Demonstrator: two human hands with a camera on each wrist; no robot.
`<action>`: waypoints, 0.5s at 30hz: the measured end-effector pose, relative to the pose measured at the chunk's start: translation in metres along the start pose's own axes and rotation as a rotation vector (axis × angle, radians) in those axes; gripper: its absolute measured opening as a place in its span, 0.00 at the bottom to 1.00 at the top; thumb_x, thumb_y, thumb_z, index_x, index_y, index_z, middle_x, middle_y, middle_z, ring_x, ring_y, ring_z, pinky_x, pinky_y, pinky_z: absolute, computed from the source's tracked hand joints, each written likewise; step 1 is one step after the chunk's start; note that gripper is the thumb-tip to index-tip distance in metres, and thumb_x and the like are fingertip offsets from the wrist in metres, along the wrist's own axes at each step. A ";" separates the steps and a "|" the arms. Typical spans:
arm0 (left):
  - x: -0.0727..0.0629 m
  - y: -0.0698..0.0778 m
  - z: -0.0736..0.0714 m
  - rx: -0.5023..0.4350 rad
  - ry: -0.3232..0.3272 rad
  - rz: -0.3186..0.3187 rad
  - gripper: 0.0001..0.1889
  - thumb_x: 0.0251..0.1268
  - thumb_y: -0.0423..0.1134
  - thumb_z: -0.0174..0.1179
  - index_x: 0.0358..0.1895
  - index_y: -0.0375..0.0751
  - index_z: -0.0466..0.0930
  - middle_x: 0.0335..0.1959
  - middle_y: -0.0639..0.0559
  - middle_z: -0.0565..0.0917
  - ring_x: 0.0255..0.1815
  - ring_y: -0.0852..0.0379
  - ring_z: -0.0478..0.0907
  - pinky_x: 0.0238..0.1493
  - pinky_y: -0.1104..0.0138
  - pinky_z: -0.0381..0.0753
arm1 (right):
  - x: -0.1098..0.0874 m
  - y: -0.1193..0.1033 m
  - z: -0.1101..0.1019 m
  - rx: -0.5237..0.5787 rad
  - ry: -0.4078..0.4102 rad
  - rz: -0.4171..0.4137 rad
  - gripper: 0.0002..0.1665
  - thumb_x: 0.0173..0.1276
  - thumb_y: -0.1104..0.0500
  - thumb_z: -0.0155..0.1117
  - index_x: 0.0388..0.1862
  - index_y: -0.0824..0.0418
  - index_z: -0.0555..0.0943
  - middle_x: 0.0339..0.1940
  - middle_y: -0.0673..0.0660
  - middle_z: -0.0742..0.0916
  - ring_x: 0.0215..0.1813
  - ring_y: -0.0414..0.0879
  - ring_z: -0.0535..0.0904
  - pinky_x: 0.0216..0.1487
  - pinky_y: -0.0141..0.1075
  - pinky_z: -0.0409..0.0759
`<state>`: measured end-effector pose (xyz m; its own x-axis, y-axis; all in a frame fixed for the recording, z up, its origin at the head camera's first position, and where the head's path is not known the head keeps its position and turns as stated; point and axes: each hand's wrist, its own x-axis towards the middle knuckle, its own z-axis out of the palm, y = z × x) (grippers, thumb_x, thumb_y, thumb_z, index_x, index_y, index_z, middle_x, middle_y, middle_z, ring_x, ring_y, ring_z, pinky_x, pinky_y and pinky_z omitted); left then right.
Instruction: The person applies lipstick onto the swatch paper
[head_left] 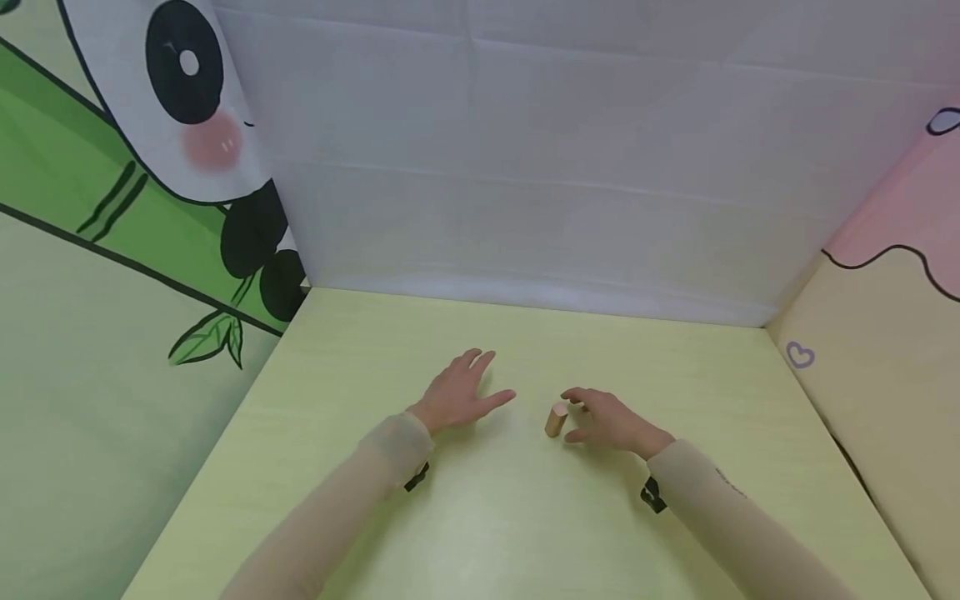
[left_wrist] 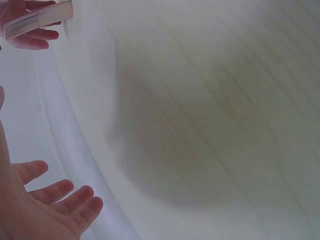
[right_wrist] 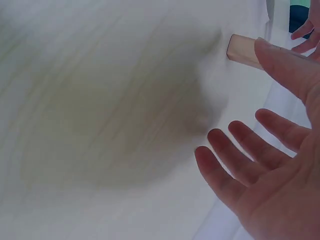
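A small rose-gold lipstick tube (head_left: 556, 419) with a seam round its middle stands upright on the pale yellow table (head_left: 480, 533). My right hand (head_left: 617, 422) is just to its right, thumb and fingers parted and bent loosely toward it. In the right wrist view the thumb (right_wrist: 287, 67) overlaps part of the lipstick (right_wrist: 244, 50), while the other fingers spread apart below. To the left of the lipstick, my left hand (head_left: 457, 396) hovers over the table with fingers spread and thumb pointing toward the tube. Nothing is in its palm.
A white cloth backdrop (head_left: 525, 183) rises at the table's far edge. Printed panels flank the table, a green one (head_left: 90, 375) with a cartoon face at left and a pink and cream one (head_left: 885, 350) at right. Dark wrist straps (head_left: 652, 494) show below the sleeves.
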<state>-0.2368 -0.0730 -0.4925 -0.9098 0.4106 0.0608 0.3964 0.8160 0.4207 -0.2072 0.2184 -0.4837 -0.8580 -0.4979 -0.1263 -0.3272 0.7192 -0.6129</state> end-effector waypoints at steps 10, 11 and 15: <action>0.001 0.034 0.011 -0.164 -0.064 0.020 0.43 0.60 0.73 0.46 0.67 0.42 0.67 0.64 0.46 0.69 0.64 0.48 0.65 0.61 0.55 0.66 | -0.001 -0.004 0.013 0.121 0.041 -0.061 0.24 0.57 0.57 0.74 0.52 0.54 0.78 0.45 0.45 0.82 0.53 0.49 0.75 0.56 0.49 0.71; 0.002 0.037 0.012 -0.170 -0.067 0.026 0.43 0.60 0.73 0.45 0.67 0.42 0.68 0.64 0.46 0.70 0.64 0.49 0.66 0.61 0.55 0.66 | -0.001 -0.005 0.014 0.124 0.045 -0.059 0.23 0.57 0.57 0.74 0.51 0.54 0.78 0.45 0.45 0.82 0.53 0.49 0.75 0.56 0.50 0.70; 0.002 0.048 0.017 -0.183 -0.070 0.050 0.42 0.60 0.73 0.46 0.66 0.43 0.69 0.62 0.48 0.71 0.63 0.50 0.67 0.60 0.57 0.67 | -0.002 -0.006 0.016 0.121 0.062 -0.029 0.21 0.57 0.57 0.74 0.49 0.52 0.79 0.44 0.45 0.82 0.51 0.50 0.74 0.54 0.50 0.70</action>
<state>-0.2173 -0.0257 -0.4878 -0.8762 0.4812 0.0248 0.4058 0.7092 0.5765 -0.1969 0.2072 -0.4918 -0.8728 -0.4844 -0.0606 -0.3056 0.6390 -0.7059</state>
